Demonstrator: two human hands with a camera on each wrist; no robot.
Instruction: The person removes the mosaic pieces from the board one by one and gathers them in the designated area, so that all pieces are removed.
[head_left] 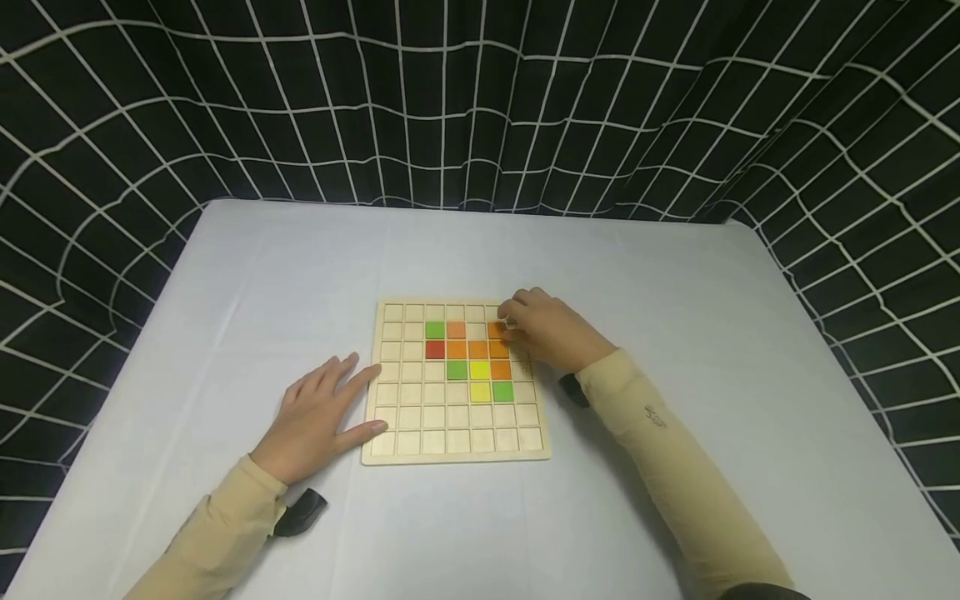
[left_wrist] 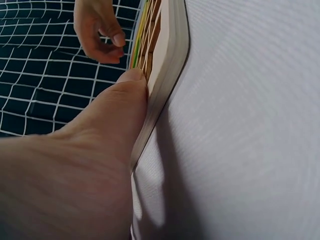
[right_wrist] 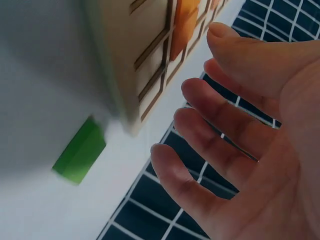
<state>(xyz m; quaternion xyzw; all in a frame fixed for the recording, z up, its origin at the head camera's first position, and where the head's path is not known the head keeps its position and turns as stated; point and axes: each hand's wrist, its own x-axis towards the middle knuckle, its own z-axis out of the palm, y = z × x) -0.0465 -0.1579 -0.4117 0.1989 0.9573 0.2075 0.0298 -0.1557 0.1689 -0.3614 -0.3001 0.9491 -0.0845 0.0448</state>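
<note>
A square wooden grid board [head_left: 457,458] lies on the table, with orange tiles [head_left: 477,349], green tiles [head_left: 457,370], yellow tiles [head_left: 479,392], a red tile [head_left: 435,349] and a salmon tile [head_left: 455,331] in some of its cells. At the board's left side, my left hand [head_left: 315,417] spreads its fingers; its thumb [left_wrist: 131,100] touches the edge. My right hand [head_left: 555,329] is over the upper right corner, fingers loosely bent and holding nothing. Beside the board, a loose green tile [right_wrist: 80,152] shows in the right wrist view; in the head view that hand largely hides this spot.
A white cloth covers the table [head_left: 675,375]. Dark curtains [head_left: 465,100] with a white grid pattern surround its back and sides. A black device [head_left: 300,512] sits at my left wrist, close to the tabletop.
</note>
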